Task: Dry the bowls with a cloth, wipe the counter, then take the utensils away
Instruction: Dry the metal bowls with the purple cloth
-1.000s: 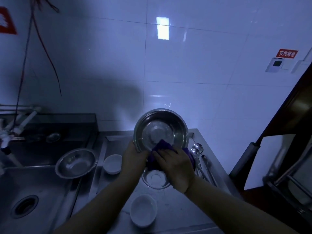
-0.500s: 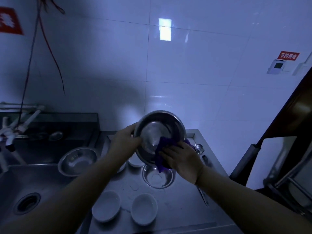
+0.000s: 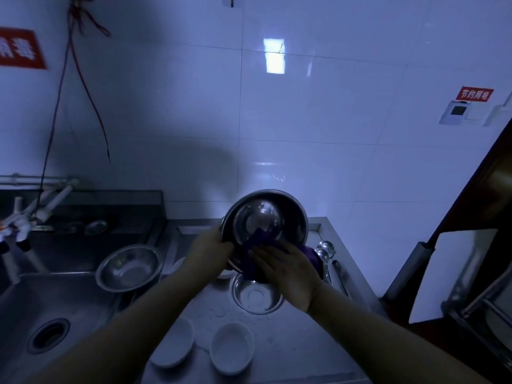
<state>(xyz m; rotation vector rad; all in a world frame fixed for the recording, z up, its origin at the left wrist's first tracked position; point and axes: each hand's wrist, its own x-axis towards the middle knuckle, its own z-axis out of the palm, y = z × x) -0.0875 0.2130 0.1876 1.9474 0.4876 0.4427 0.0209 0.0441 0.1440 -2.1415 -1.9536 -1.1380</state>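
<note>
A steel bowl (image 3: 266, 217) is held up above the steel counter (image 3: 299, 342), tilted with its inside facing me. My left hand (image 3: 209, 254) grips its left rim. My right hand (image 3: 285, 268) holds a purple cloth (image 3: 256, 245) and presses it against the bowl's lower inside. Below them a smaller steel bowl (image 3: 256, 296) rests on the counter. Another steel bowl (image 3: 128, 268) leans on the sink's edge. Two white bowls (image 3: 231, 347) (image 3: 173, 345) stand near the counter's front. Ladles and utensils (image 3: 327, 254) lie at the counter's right.
A sink (image 3: 47, 322) with a drain lies at the left, taps (image 3: 30, 214) above it. A white bowl (image 3: 177, 266) is partly hidden behind my left arm. A white board (image 3: 454, 273) and dark door frame stand at the right. The tiled wall is right behind.
My left hand shifted its grip on the bowl's left rim and the bowl turned a little. My right hand with the cloth slid across the lower inside. My view moved up and left.
</note>
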